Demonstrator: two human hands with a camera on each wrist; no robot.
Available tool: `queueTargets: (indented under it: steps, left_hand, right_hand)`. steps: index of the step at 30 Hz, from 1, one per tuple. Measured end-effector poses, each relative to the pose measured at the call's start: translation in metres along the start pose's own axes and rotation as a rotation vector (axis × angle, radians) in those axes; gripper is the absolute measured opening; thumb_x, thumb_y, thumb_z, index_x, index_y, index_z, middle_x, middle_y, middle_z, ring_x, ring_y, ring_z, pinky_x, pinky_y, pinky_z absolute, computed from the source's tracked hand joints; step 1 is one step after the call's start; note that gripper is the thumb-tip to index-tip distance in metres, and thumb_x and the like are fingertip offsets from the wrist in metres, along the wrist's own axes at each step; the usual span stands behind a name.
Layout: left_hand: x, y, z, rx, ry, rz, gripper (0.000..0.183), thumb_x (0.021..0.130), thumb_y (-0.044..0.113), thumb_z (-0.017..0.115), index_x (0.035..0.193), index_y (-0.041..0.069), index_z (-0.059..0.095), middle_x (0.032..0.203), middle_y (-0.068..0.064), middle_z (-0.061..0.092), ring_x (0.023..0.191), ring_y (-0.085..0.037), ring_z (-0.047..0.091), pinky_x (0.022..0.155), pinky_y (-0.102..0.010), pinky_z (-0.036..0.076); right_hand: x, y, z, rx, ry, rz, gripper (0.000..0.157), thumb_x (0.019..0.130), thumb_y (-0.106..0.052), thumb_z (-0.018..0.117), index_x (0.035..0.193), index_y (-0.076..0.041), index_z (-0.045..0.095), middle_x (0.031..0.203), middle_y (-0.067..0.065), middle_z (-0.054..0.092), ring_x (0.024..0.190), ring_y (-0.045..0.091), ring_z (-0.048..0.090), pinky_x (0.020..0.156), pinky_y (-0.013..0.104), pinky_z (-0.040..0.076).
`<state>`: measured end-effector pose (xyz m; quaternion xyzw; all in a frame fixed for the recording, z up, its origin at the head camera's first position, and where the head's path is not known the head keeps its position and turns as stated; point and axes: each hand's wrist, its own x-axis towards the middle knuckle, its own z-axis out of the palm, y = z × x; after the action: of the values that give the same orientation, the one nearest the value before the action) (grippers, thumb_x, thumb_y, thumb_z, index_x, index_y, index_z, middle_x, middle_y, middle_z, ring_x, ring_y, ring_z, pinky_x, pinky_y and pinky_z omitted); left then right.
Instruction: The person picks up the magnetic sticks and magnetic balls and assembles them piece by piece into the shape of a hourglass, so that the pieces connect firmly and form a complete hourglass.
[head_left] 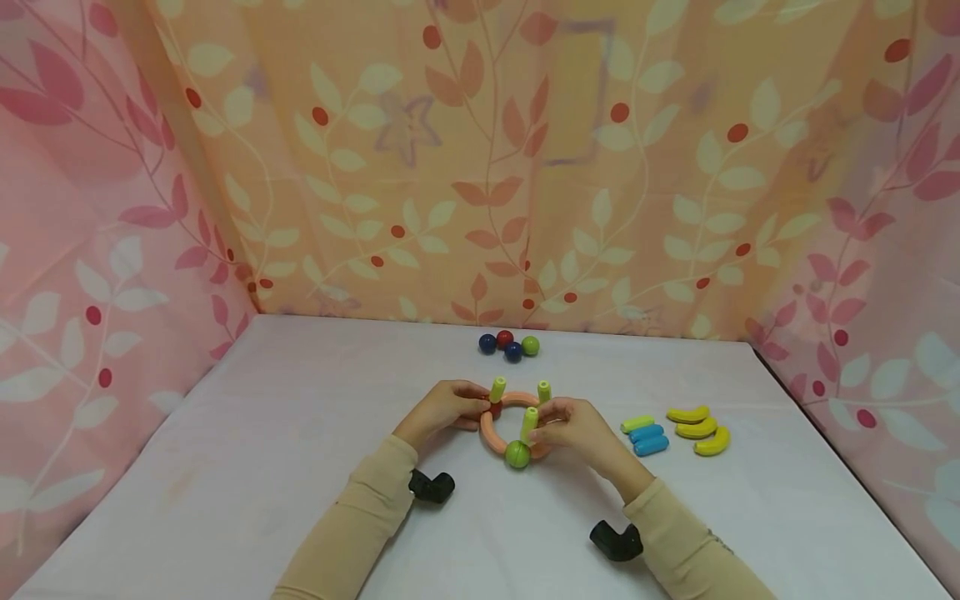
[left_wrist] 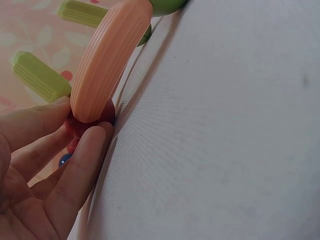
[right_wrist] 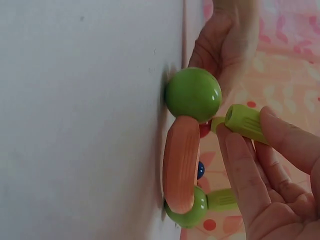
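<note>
A ring of orange curved rods (head_left: 491, 435) joined by balls lies on the white table. At its left, my left hand (head_left: 447, 407) grips the red ball (left_wrist: 82, 128) between thumb and fingers; a light green stick (head_left: 497, 389) rises from that ball. My right hand (head_left: 581, 429) pinches another light green stick (right_wrist: 246, 123) between thumb and fingertips. In the right wrist view, this stick's holed end is beside the near green ball (right_wrist: 192, 95), with a gap showing between them. A third green stick (head_left: 544, 390) stands on the green ball (right_wrist: 187, 212) at the ring's right.
Behind the ring sit several loose balls: dark blue (head_left: 487, 343), red (head_left: 505, 339) and green (head_left: 530, 345). To the right lie a green stick (head_left: 637, 423), two blue sticks (head_left: 651, 446) and three yellow curved pieces (head_left: 696, 428). Patterned curtains (head_left: 480, 167) enclose the table's back and sides.
</note>
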<state>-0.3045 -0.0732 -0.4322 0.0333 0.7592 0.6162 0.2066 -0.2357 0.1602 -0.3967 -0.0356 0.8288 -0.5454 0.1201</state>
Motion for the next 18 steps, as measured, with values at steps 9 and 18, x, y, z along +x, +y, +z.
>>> queueTargets:
  steps: [9, 18]
  left_hand:
    - [0.001, 0.001, 0.001, 0.023, 0.005, 0.003, 0.029, 0.094, 0.015, 0.068, 0.121, 0.005, 0.069, 0.115, -0.012, 0.071, 0.084, -0.011, 0.068, 0.072, -0.025, 0.060]
    - [-0.006, 0.006, -0.012, 0.137, -0.075, 0.021, 0.026, 0.091, 0.015, 0.070, 0.114, 0.002, 0.069, 0.106, -0.009, 0.073, 0.088, -0.014, 0.068, 0.077, -0.029, 0.060]
  right_hand:
    - [0.000, 0.000, 0.008, -0.011, 0.005, 0.001, 0.032, 0.083, -0.009, 0.079, 0.110, 0.003, 0.067, 0.101, 0.010, 0.072, 0.082, 0.013, 0.068, 0.076, 0.035, 0.062]
    - [-0.003, -0.001, 0.001, -0.111, 0.022, 0.010, 0.036, 0.083, -0.013, 0.080, 0.116, -0.001, 0.069, 0.103, 0.007, 0.074, 0.091, 0.014, 0.067, 0.082, 0.033, 0.060]
